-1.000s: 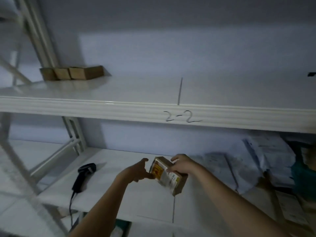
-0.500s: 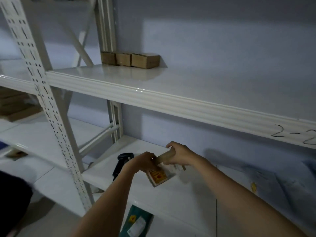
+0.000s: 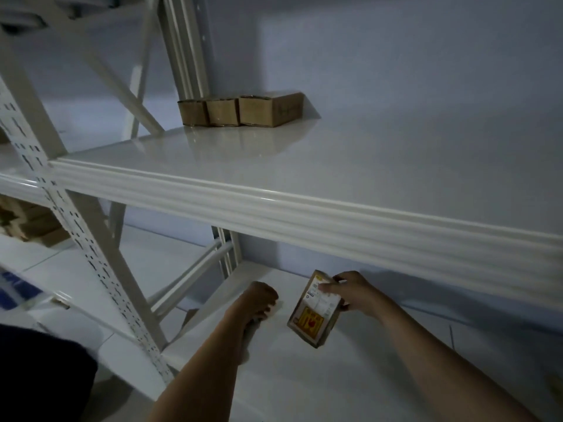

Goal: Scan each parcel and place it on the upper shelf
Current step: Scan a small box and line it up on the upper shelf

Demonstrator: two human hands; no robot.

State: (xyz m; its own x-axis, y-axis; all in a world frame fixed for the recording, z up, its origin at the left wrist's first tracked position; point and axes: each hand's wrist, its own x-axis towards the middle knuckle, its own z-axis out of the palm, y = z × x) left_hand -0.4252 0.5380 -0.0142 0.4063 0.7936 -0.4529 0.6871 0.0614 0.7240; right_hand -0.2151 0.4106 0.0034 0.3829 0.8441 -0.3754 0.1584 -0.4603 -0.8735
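My right hand (image 3: 355,292) grips a small brown parcel (image 3: 313,313) by its top edge. The parcel has a white label and a yellow-red sticker facing me, and it hangs tilted just above the lower shelf (image 3: 320,382). To its left, my left hand (image 3: 259,303) is curled down over the handheld scanner (image 3: 251,327), which is mostly hidden under the fingers. The white upper shelf (image 3: 304,214) runs across the view above both hands. Three cardboard boxes (image 3: 240,112) stand in a row at its back left corner.
A perforated white upright (image 3: 100,269) and diagonal braces stand at the left. Beyond them a neighbouring shelf holds flat cardboard (image 3: 27,220). Dark clothing (image 3: 39,376) fills the lower left corner. The wall behind is plain grey.
My left hand let go of the parcel and dropped onto the scanner on the lower shelf. My right hand now holds the parcel alone, label turned toward me. The view swung left.
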